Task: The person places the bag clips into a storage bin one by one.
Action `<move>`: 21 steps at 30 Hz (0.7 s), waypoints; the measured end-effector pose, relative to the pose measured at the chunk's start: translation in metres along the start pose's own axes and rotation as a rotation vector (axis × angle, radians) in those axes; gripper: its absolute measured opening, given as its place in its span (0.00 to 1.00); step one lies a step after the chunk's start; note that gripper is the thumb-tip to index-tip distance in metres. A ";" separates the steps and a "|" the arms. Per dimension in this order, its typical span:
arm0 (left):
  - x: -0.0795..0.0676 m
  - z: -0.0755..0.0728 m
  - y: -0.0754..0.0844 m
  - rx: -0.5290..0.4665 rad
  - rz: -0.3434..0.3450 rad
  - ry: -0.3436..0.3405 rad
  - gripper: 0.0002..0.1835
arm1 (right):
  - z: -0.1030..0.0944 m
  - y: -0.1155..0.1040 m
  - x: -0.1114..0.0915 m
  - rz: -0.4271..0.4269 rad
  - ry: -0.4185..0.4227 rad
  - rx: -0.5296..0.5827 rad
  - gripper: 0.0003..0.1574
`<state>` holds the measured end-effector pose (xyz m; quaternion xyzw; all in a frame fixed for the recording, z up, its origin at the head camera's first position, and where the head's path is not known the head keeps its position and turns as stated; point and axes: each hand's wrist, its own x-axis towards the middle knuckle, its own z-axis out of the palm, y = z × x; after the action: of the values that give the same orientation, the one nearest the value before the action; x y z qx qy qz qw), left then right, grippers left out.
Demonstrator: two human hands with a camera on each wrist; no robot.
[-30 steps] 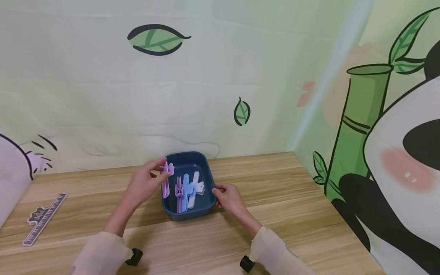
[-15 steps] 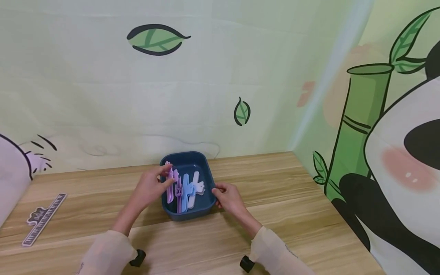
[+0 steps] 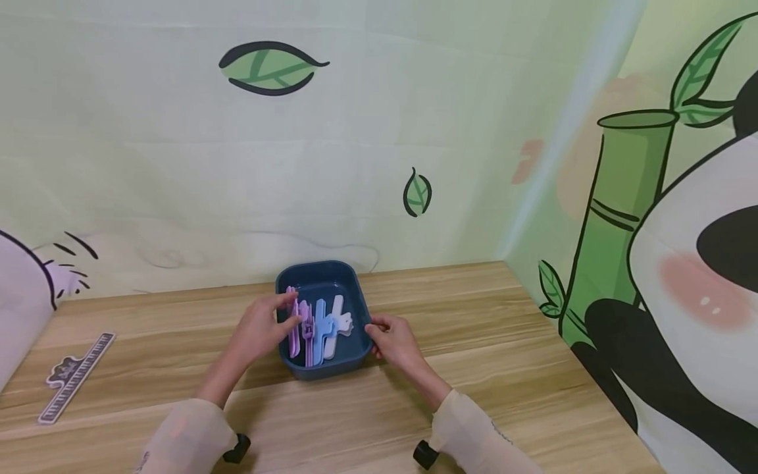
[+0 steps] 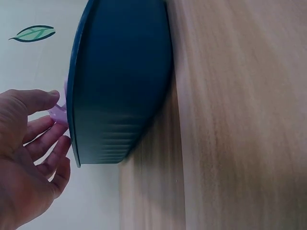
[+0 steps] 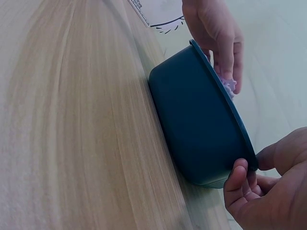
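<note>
A dark blue plastic box stands on the wooden table. My left hand reaches over its left rim, pinching a light purple long plastic clip between thumb and fingers inside the box. In the left wrist view, the purple clip shows beside the thumb, mostly hidden by the rim. Right of it lie a darker purple clip, a light blue clip and a white clip, side by side. My right hand grips the box's right rim, thumb on top and fingers curled beneath.
A dark and white striped clip-shaped piece lies on the table at the left. Behind the table hangs a backdrop printed with leaves, bamboo and a panda.
My left hand has moved right and lowered the light purple clip from the box's left rim into the box, beside the darker purple one. My right hand and the box have stayed put.
</note>
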<state>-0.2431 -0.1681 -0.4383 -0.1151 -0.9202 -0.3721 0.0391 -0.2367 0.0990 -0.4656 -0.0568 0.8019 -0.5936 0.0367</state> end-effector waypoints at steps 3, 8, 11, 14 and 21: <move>0.000 0.001 0.000 0.012 -0.017 -0.011 0.29 | 0.000 0.000 0.000 0.004 0.002 0.000 0.16; -0.001 0.003 0.000 0.038 -0.034 -0.015 0.29 | 0.000 -0.001 0.000 0.005 0.004 0.006 0.16; -0.001 0.003 -0.001 0.052 -0.022 -0.008 0.27 | 0.000 -0.001 -0.001 0.004 0.004 0.005 0.16; -0.001 0.003 -0.001 0.059 -0.012 -0.003 0.26 | 0.000 -0.001 -0.001 0.001 0.004 0.001 0.16; -0.003 0.001 0.001 0.037 -0.017 0.016 0.23 | 0.000 0.001 0.000 0.007 0.001 0.007 0.16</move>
<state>-0.2397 -0.1676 -0.4389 -0.1033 -0.9276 -0.3562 0.0456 -0.2365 0.0995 -0.4670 -0.0537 0.8001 -0.5963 0.0386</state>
